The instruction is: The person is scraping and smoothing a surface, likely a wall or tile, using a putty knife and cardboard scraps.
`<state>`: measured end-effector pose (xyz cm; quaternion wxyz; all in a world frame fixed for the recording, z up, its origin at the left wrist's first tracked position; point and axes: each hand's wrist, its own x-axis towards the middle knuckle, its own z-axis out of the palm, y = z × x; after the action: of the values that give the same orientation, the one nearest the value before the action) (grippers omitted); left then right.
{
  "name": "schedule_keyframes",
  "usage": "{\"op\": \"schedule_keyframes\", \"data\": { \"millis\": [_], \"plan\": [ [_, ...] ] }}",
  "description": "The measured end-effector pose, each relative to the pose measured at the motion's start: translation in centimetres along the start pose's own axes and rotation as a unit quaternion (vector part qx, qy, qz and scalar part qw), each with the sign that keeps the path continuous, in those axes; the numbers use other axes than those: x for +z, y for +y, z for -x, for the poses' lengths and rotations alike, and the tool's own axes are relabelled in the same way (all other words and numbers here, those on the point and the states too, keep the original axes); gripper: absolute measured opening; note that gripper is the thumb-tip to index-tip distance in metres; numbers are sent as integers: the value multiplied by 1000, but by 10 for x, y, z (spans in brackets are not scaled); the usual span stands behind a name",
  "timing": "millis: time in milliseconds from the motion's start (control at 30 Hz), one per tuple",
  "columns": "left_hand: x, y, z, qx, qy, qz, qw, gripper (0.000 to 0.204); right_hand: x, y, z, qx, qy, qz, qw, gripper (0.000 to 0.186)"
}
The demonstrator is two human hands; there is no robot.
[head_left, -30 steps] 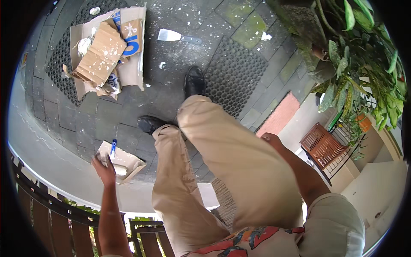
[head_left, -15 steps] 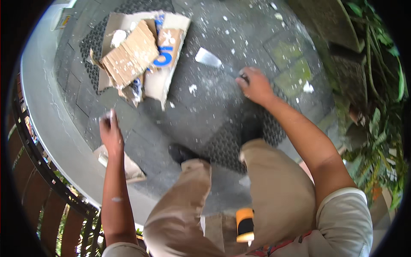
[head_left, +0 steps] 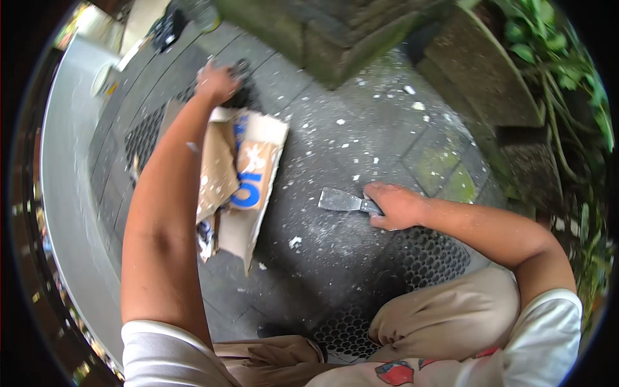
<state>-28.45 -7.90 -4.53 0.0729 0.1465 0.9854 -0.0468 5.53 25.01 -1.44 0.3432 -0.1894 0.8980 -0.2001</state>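
My right hand grips the scraper by its handle; my left hand clutches a dark object beyond the cardboard.

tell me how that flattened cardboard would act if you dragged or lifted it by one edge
The cardboard lies in loose, torn, overlapping sheets, so it would probably sag and come apart rather than lift as one stiff board. It looks thin, so likely light. White flecks cover it and the paving, and some would likely shake off.

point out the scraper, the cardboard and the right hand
scraper (head_left: 340, 200), head view, on the flat metal blade
cardboard (head_left: 248, 173), head view, on the top flap
right hand (head_left: 396, 205), head view, on the back of the hand
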Motion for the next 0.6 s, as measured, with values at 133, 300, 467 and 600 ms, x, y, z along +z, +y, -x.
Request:
{"op": "schedule_keyframes", "data": {
  "millis": [133, 300, 467, 600],
  "plan": [
    [57, -76, -36, 28, -44, 10, 999, 57, -5, 22, 81, 213, 162, -166, 949, 43],
    [78, -90, -59, 78, 0, 31, 996, 40, 103, 103, 271, 465, 251, -66, 846, 54],
    [51, -65, -28, 111, 149, 72, 980, 37, 185, 147, 402, 551, 281, -20, 785, 46],
    [-19, -86, 55, 96, 80, 170, 977, 49, 194, 199, 383, 525, 343, -32, 778, 45]
  ]
}}
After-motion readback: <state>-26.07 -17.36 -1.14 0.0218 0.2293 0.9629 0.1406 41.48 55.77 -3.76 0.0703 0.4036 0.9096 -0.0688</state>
